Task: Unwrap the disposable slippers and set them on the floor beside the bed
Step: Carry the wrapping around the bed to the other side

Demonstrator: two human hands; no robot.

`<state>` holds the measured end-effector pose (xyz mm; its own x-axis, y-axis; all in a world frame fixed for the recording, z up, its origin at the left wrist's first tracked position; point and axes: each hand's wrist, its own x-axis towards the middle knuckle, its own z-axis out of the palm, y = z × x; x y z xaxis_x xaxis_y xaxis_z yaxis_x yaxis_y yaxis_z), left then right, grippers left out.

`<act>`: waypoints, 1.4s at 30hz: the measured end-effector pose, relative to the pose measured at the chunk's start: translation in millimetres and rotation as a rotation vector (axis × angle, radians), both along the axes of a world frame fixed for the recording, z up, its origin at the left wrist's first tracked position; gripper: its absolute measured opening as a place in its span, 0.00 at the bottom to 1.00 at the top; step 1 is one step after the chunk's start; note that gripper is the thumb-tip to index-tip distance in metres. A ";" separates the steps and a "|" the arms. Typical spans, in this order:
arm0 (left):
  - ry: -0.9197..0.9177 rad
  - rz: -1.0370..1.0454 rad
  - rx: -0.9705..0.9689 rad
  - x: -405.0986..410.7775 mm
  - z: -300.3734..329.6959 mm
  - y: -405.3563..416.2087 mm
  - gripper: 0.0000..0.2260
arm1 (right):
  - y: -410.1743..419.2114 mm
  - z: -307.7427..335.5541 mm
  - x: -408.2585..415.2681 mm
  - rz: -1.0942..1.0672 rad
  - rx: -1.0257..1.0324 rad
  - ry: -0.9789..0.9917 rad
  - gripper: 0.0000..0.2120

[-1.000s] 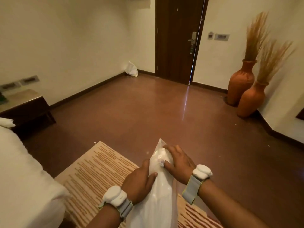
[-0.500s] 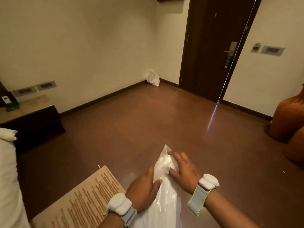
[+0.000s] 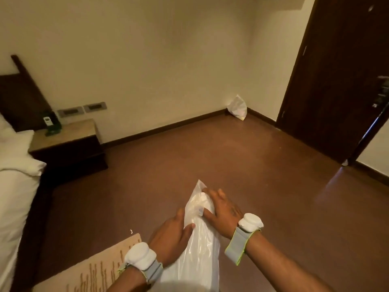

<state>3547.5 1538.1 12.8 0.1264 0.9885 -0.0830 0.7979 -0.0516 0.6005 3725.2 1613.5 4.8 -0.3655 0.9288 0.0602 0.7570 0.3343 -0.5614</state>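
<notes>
Both hands closed on the long clear plastic wrapper with white disposable slippers inside [image 3: 197,245], held in the air over the reddish-brown polished floor [image 3: 242,165]; left hand [image 3: 170,239] clamped round the near-middle of the pack from its left side, thumb laid across the top face; right hand [image 3: 221,209] further out on the right side, fingers [image 3: 212,194] draped over the far end, thumb pressed into the film just below the pointed tip; whether the film is actually pinched between thumb and forefinger, cannot tell. Long axis of the pack running straight away from the body, near end low at the frame's bottom edge, sealed tip pointing outward toward the far wall; slippers themselves only a pale mass through the plastic, not yet out. Right hand the nearer one to the tip, so likely the tearing or peeling hand, with left as the anchor; pull probably across or back along that axis. White-sheeted bed [image 3: 14,197] off to the left, dark wooden bedside cabinet with pale stone top [image 3: 67,148] beyond it, beige patterned rug [image 3: 99,268] at lower left between bed and hands; setting-down spot therefore leftward of the grip. Against half a second back: hand placement on the pack much the same, right fingers perhaps a touch further over the end; view swung left, so headboard and more of the bed in frame, terracotta vases gone from the right, door pushed to the right edge.
</notes>
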 end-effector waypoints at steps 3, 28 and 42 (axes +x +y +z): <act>-0.043 0.098 -0.042 1.0 4.6 48.8 0.21 | 68.4 10.6 -5.7 0.106 -0.024 -0.012 0.26; -0.115 0.753 -0.013 -277.9 -30.5 413.4 0.20 | 503.1 -14.8 -358.2 0.646 -0.072 0.005 0.24; -0.037 1.270 -0.085 -394.8 -39.2 538.4 0.19 | 651.3 -42.7 -556.5 1.127 -0.204 0.078 0.22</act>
